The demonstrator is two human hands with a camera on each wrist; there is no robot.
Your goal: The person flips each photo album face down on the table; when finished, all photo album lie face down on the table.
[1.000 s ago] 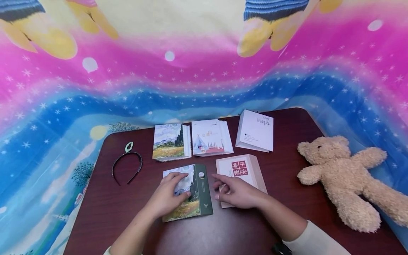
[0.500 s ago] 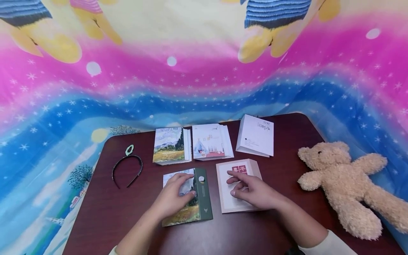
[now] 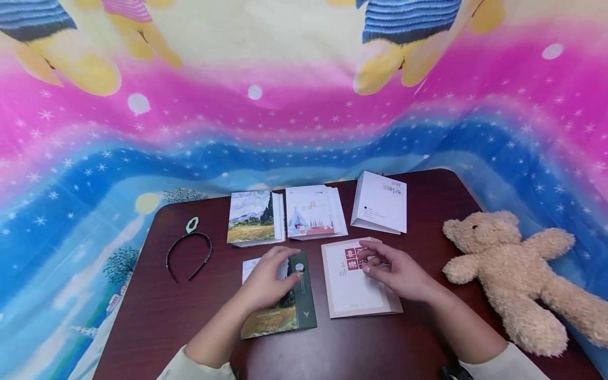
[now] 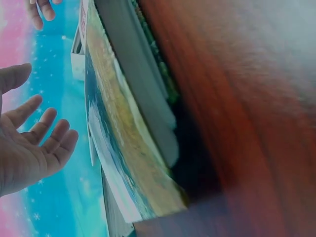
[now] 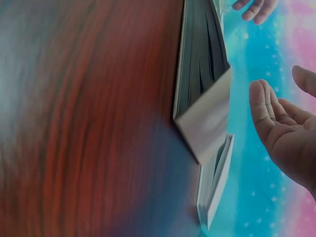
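Homelike nook: cartoon backdrop (image 3: 304, 113), teddy (image 3: 510, 269)

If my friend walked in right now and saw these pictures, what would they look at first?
Probably the bright pink and blue cloth hanging behind the table, then the fluffy teddy bear lying on the right side. Next, at the front, they might notice the left hand above a painted book and the right hand above a pale book with red writing.

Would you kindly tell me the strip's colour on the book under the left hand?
The strip is dark green, seen best in the head view.
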